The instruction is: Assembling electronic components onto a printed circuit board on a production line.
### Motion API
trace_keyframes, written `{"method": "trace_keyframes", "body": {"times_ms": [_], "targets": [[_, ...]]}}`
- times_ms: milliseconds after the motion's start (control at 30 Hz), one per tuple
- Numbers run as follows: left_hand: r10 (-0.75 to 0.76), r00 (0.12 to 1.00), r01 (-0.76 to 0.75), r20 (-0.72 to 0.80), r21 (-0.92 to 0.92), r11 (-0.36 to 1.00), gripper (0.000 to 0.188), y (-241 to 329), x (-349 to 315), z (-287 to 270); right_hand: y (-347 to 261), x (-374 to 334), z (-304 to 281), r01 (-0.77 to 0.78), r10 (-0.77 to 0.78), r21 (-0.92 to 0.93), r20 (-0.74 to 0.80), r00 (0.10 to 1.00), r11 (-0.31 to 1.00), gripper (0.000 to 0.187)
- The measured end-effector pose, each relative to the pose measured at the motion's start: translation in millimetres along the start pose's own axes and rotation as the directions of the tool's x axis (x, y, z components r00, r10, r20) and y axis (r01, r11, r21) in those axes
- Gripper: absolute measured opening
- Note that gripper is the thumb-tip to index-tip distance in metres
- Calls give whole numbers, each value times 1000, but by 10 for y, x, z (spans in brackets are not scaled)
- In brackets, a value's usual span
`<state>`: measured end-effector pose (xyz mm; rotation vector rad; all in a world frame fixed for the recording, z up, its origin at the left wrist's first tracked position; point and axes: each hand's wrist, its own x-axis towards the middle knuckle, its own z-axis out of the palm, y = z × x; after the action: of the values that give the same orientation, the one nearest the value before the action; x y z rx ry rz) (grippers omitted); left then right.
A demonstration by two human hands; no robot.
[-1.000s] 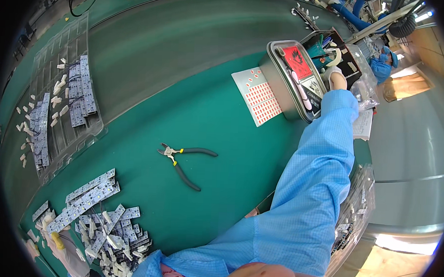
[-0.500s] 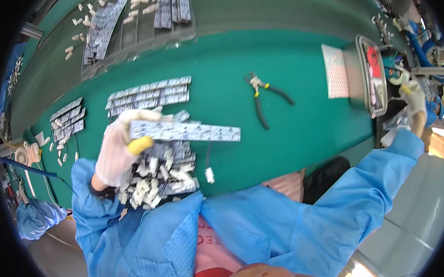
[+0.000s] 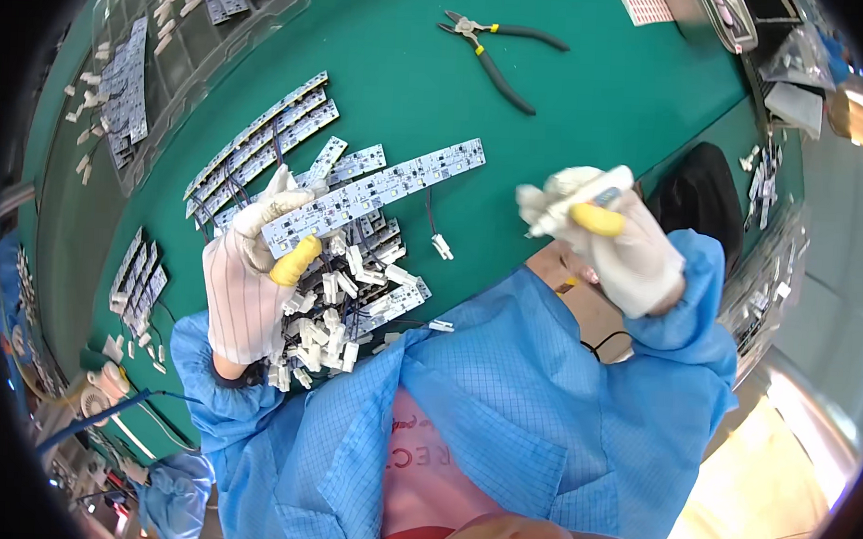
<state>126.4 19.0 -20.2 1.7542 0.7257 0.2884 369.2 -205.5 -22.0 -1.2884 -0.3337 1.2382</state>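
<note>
My left hand [image 3: 243, 290], in a striped white glove with a yellow thumb cover, is closed on one end of a long LED circuit board [image 3: 387, 190]. The board tilts up to the right, and a lead with a white connector [image 3: 441, 247] hangs from it. Below it lies a heap of boards with many white connectors [image 3: 327, 340], partly hidden by the held board. To the right, my gloved right hand [image 3: 636, 261] grips a white pen-like tube [image 3: 581, 197] with a grey-blue mark. The tube is apart from the board; its exact kind is unclear.
Diagonal cutters [image 3: 489, 60] with black handles lie open on the green mat [image 3: 593, 103]. Rows of boards [image 3: 264, 142] rest beyond my left hand, with another small stack [image 3: 138, 281] farther left. A clear tray [image 3: 209, 62] holds more boards; a metal box [image 3: 717, 22] stands far right.
My right hand has come from the far right, beside the box, to near the held board, now with the white tube in plain view. The board's right end has tilted upward.
</note>
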Motion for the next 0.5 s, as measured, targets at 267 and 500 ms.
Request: {"method": "trace_keyframes", "body": {"times_ms": [267,500], "targets": [[27,1000,-29,10,292,956,34,71,-32,-28,444,433,168,436,-523,-360,-194,830,825,23],[77,997,-82,27,383,920,37,34,-46,-46,579,554,309,485,-509,-155,-309,803,860,21]]}}
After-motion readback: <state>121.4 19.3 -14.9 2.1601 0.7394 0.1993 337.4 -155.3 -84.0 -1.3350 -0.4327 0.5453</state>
